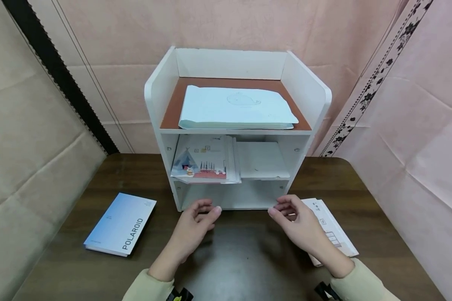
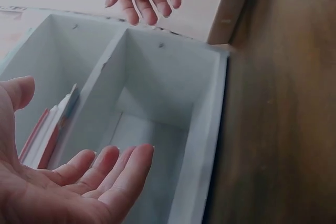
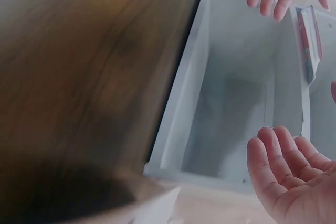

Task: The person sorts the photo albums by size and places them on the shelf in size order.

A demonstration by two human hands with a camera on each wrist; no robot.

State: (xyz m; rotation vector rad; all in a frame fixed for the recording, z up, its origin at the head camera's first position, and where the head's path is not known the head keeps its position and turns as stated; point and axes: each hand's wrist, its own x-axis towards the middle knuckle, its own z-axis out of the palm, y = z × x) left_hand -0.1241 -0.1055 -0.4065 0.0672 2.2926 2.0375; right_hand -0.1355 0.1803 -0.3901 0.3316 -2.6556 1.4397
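Note:
Both hands hover before the lowest compartment of a white shelf (image 1: 229, 196), apart from each other and holding nothing. My left hand (image 1: 196, 223) is near the shelf's lower left, its fingers loosely bent. Near the lower right is my right hand (image 1: 299, 221), fingers likewise relaxed, partly covering a white booklet (image 1: 333, 230) on the table. On the middle shelf, toward the left, lies a stack of illustrated booklets (image 1: 201, 159). A pale blue paper stack (image 1: 237, 108) with a whale drawing lies on the brown top surface.
A blue and white book (image 1: 120, 223) marked POLAROID lies on the dark wooden table (image 1: 245, 267) at left. Pale cloth (image 1: 241, 25) hangs behind the shelf and along both sides.

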